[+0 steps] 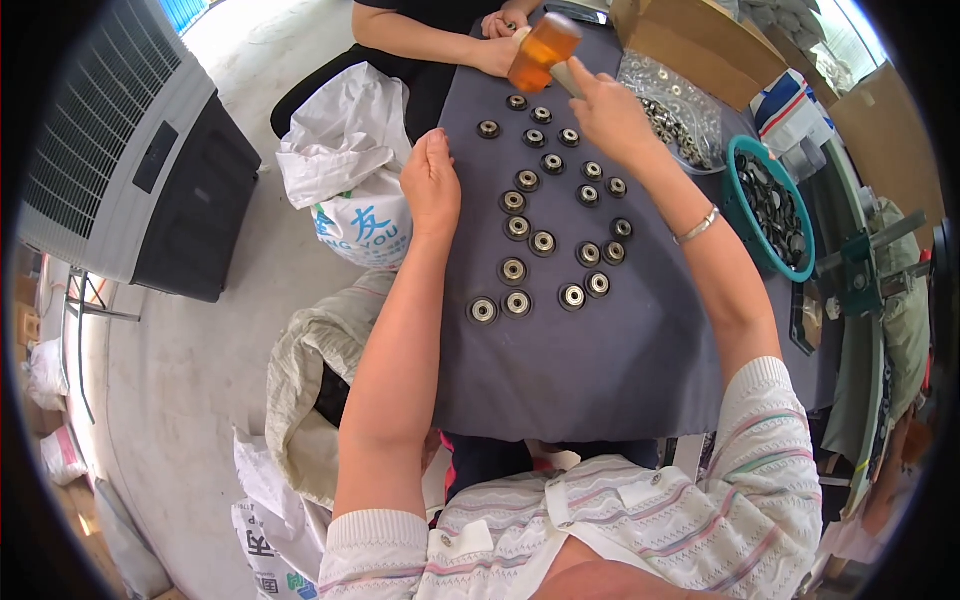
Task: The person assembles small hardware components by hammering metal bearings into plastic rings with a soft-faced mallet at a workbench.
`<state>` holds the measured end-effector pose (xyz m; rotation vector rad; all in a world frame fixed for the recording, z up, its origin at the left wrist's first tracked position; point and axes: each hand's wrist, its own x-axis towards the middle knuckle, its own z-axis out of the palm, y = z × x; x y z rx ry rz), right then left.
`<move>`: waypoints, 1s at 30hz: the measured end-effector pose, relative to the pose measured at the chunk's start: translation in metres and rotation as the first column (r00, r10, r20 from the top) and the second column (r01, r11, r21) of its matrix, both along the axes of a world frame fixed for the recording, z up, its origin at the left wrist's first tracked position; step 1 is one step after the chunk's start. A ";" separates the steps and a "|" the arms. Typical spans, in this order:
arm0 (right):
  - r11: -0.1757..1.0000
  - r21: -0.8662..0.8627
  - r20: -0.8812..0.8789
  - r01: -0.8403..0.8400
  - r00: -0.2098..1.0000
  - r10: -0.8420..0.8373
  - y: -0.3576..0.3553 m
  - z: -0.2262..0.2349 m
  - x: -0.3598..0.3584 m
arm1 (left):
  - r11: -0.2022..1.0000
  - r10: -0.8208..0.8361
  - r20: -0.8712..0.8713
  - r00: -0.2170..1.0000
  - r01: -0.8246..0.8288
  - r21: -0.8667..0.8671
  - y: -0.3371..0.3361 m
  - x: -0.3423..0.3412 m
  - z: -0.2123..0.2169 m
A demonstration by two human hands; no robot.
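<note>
A counter (600,365) covered in dark grey cloth runs away from the wearer. On the floor to its left stands a grey-and-black air cooler (175,175); at the counter's far end a co-worker (430,45) in black sits with both hands over the cloth. A white printed sack (345,150) and, nearer, a beige woven sack (320,345) stand beside the left edge. An open cardboard box (690,40) occupies the far right, with a teal basket (742,228) of dark round parts nearer and a clear plastic bag (700,92) of small metal pieces between them.

The left hand (430,185) is at the counter's left edge, its grip loosely open, with nothing visible in it. The right hand (607,115) is raised over the far part, its grip closed around the handle of a mallet (546,52), whose amber head is motion-blurred close to the co-worker's hands. About twenty flanged bearings (542,243) lie scattered on the cloth between the wearer's arms, none touching either hand.
</note>
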<state>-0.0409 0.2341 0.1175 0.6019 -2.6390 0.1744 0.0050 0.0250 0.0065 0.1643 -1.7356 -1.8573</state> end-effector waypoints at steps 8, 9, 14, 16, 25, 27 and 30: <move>0.976 0.202 0.096 0.086 0.990 -0.107 0.017 -0.021 0.005 | 0.996 0.023 -0.005 1.000 -0.023 -0.082 0.001 -0.004 0.001; 0.983 0.172 0.123 0.070 0.988 -0.092 0.018 -0.018 0.006 | 0.996 0.015 0.011 1.000 -0.014 -0.090 0.001 -0.003 0.000; 0.998 0.055 0.060 0.026 0.998 -0.029 0.015 -0.012 0.007 | 0.997 0.034 0.016 0.999 -0.033 -0.074 -0.002 0.000 -0.003; 0.999 0.034 0.015 0.025 1.000 -0.026 0.006 0.005 0.006 | 0.995 0.043 0.019 0.999 -0.041 -0.086 -0.002 0.000 -0.002; 0.998 0.058 0.128 -0.002 0.992 -0.005 -0.002 -0.010 -0.013 | 0.994 0.009 0.037 0.999 -0.005 -0.107 -0.002 -0.007 -0.005; 0.994 -0.112 0.073 -0.005 0.997 0.014 0.022 -0.002 0.013 | 0.988 0.017 -0.005 1.000 -0.017 -0.151 0.001 -0.012 -0.007; 0.853 -0.519 0.175 0.043 0.983 0.057 0.064 0.001 0.067 | 0.929 0.002 -0.001 1.000 -0.003 -0.371 0.004 -0.011 0.003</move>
